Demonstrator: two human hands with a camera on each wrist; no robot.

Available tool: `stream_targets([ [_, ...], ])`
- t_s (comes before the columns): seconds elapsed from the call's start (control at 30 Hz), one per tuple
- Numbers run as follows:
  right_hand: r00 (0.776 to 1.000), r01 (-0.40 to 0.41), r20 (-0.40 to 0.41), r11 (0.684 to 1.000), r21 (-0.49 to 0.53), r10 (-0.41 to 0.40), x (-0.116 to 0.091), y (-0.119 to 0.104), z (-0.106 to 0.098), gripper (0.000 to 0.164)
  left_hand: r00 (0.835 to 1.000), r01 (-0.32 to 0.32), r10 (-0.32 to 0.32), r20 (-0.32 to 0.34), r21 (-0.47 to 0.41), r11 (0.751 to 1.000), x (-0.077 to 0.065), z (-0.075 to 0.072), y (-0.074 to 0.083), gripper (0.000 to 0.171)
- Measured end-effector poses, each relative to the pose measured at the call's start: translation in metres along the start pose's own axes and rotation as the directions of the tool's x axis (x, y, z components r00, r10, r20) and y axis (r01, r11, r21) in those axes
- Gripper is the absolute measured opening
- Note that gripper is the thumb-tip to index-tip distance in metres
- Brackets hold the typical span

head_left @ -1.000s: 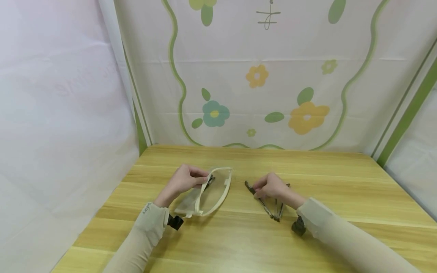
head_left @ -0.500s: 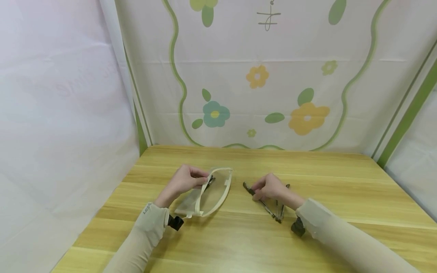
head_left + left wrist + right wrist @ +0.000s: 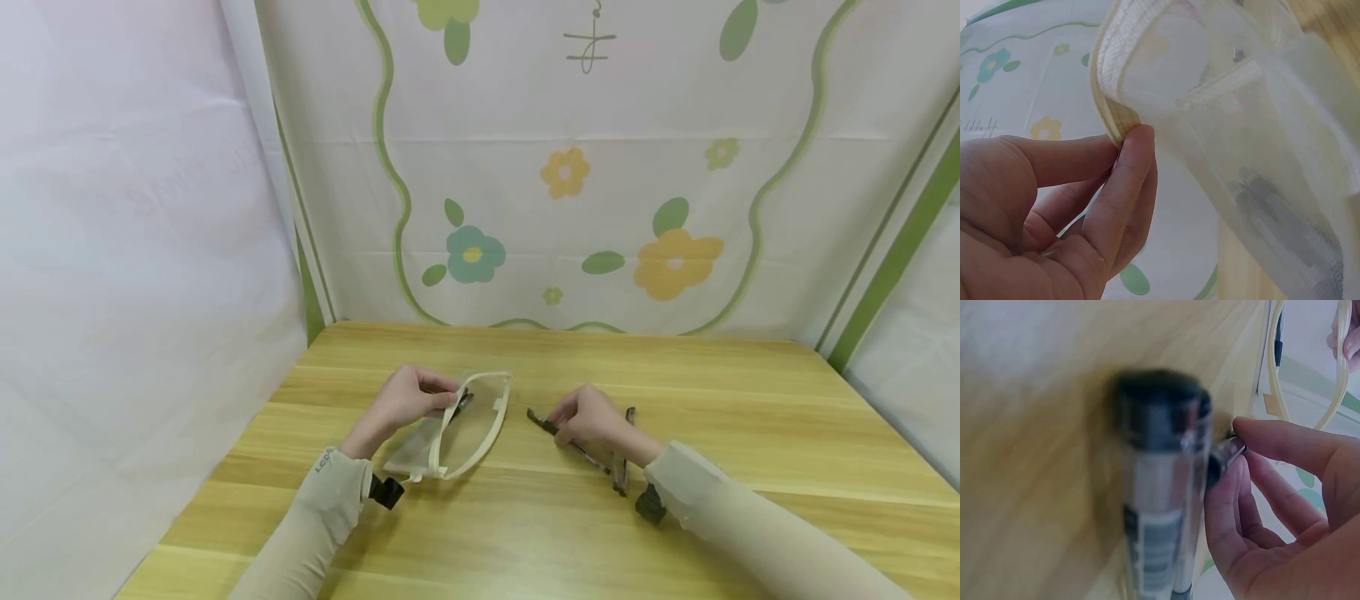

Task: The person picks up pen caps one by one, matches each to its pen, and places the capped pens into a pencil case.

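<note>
My left hand [image 3: 408, 395] pinches the zipped rim of a see-through mesh pencil pouch [image 3: 491, 435] whose mouth gapes toward the right. In the left wrist view, thumb and fingers close on the zipper tape [image 3: 1110, 75], and dark pens [image 3: 1285, 225] show through the mesh. My right hand [image 3: 588, 414] pinches a dark-gripped pen [image 3: 542, 422], held at a slant just over the table. Below the right wrist lie other pens [image 3: 620, 475], partly hidden by the hand. Close up in the right wrist view, a clear pen with a barcode label [image 3: 1154, 544] stands before the fingers.
The wood-grain table [image 3: 495, 542] carries the pouch and pens. A white curtain printed with flowers [image 3: 630, 108] rises behind its back edge, and another white curtain [image 3: 135, 275] hangs at the left. A black wrist camera [image 3: 387, 492] sits under the left cuff.
My right hand has drifted slightly left with the pen, away from the other pens, which now lie closer together. My left hand keeps its hold on the pouch rim.
</note>
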State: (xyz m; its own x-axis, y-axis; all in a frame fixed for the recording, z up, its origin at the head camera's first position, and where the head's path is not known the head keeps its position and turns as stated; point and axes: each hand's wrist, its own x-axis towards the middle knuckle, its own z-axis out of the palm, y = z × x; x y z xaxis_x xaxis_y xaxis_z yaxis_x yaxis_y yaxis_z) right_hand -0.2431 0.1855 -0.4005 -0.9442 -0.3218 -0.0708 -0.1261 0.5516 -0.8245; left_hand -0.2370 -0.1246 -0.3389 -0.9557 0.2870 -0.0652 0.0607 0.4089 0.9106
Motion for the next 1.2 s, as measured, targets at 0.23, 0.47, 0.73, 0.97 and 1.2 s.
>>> stream_targets([
  [0.23,1.000,-0.002,0.013,0.999,0.047,0.001,0.001,0.001,0.000,0.025,1.000,0.005,-0.005,-0.003,0.002,1.000,0.000,0.000,-0.001,0.021],
  [0.47,0.999,-0.041,-0.005,0.987,0.156,0.043,-0.002,-0.002,-0.003,0.024,1.000,-0.001,0.002,0.007,-0.006,1.000,0.000,0.000,-0.002,0.021],
  [0.73,0.999,-0.042,0.001,0.951,0.307,0.044,-0.010,-0.017,-0.003,0.028,1.000,0.001,-0.001,0.004,-0.013,1.000,0.000,0.001,-0.002,0.022],
  [0.97,0.998,-0.045,-0.031,0.923,0.382,0.061,-0.013,-0.027,0.001,0.030,1.000,0.003,-0.003,0.000,-0.008,1.000,0.001,0.001,-0.003,0.021],
  [1.2,0.996,-0.056,-0.039,0.873,0.485,0.085,-0.014,-0.032,0.006,0.031,1.000,0.002,-0.002,-0.003,0.006,1.000,0.001,0.001,-0.002,0.021],
])
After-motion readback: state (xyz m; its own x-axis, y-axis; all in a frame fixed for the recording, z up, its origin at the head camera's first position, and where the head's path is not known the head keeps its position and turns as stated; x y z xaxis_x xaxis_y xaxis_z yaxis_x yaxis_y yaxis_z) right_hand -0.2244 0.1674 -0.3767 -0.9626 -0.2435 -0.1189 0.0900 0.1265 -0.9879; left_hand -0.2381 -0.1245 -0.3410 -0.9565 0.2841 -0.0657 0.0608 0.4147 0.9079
